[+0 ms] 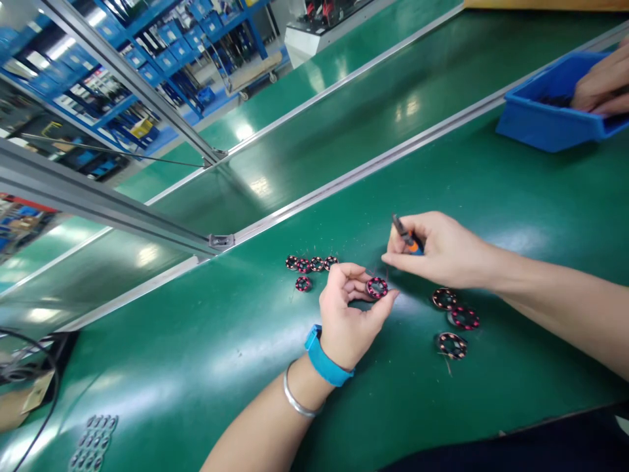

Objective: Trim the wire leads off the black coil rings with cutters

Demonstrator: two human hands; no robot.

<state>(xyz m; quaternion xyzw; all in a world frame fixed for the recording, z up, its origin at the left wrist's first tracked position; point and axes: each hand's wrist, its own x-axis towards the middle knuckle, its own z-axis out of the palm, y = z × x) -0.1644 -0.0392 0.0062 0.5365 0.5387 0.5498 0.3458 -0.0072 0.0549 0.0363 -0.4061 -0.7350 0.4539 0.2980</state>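
My left hand pinches a small ring-shaped wound motor stator between thumb and fingers, its coils reddish pink. Thin wire ends rise from its upper side. Close by on the right, my right hand is closed around small pliers with a dark metal head and an orange and blue handle. The pliers' jaws point up and away from the stator. Thumb and forefinger meet near the wires; whether they grip one is too fine to tell. Below my right wrist lie three loose stators, one with a trailing wire.
Several more stators lie beyond my left hand on the green tabletop. Another person's hand reaches into a blue bin at upper right. Several small metallic parts stand in rows at lower left. A metal frame post rises at left.
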